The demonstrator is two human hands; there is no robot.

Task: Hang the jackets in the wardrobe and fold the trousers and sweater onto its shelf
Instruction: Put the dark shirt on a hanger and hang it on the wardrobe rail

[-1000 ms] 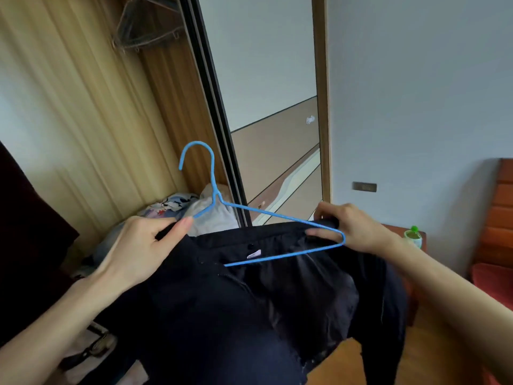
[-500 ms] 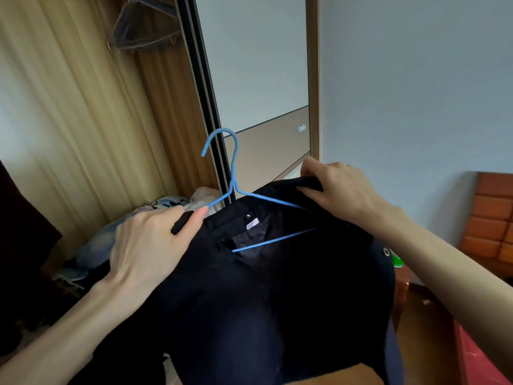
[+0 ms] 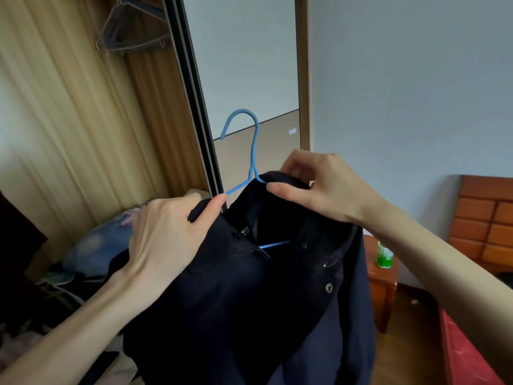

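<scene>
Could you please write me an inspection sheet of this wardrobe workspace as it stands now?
Surface: wardrobe floor holds heaped clothes.
Job's things: dark jacket on blue hanger, hook free, not yet on a rail.
Clutter: green bottle on wooden bedside table.
Grips: left hand grips one jacket shoulder; right hand pinches the collar.
Cables: nothing seen.
Surroundings: empty hangers inside wardrobe, sliding mirror door, grey wall.

My left hand [image 3: 169, 234]: forearm reaching in from lower left, fingers curled, thumb extended, pinching dark fabric. My right hand [image 3: 322, 187]: forearm entering from the right, wrist bent, thumb and curled fingers gripping fabric.
</scene>
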